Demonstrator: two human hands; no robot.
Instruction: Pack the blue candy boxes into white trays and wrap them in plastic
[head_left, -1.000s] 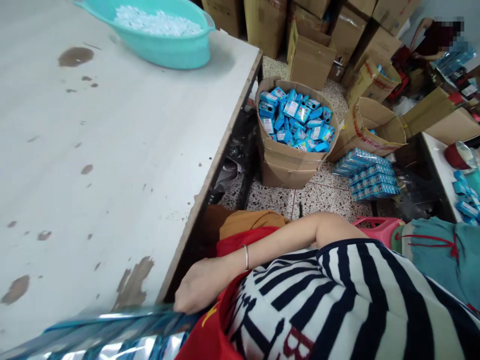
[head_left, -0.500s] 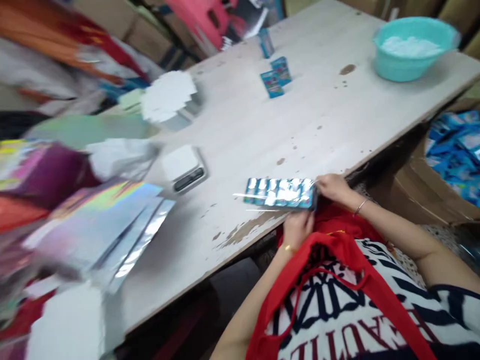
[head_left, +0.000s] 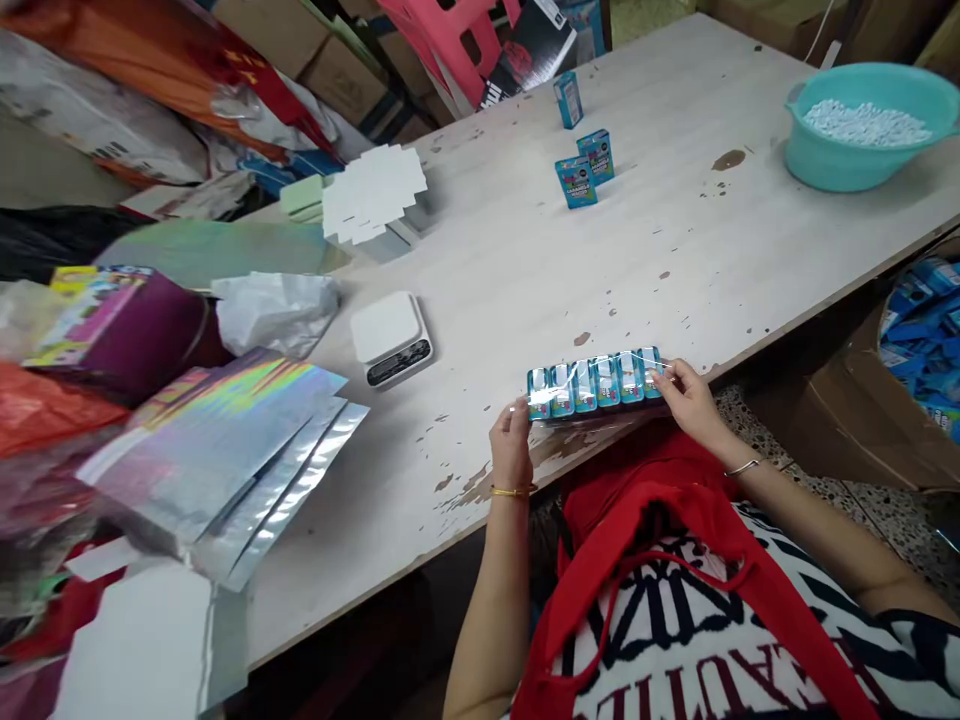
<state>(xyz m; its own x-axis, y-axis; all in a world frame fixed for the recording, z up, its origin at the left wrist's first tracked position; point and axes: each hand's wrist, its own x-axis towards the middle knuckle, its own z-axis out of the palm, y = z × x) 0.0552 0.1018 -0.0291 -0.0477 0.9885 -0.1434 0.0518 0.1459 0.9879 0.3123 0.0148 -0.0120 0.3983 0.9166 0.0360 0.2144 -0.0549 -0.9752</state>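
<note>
A row of several small blue packs (head_left: 596,386) under clear shiny film lies at the front edge of the white table (head_left: 487,300). My left hand (head_left: 511,440) grips the film at the left end of the row, fingers closed. At the right end, my right hand (head_left: 686,395) pinches the film between thumb and fingers. Three blue boxes, one of them at the front (head_left: 576,183), stand upright farther back on the table.
A white scale (head_left: 391,338) sits left of the packs, with stacked white cards (head_left: 375,195) behind it. Silvery sheets (head_left: 217,450) lie at the left. A turquoise basin (head_left: 840,165) stands back right; a carton (head_left: 847,390) of blue packs is below the table's right edge.
My left hand has moved from beneath the right part of the row to its left end and holds the film there. My right hand remains at the right end. The view has shifted slightly.
</note>
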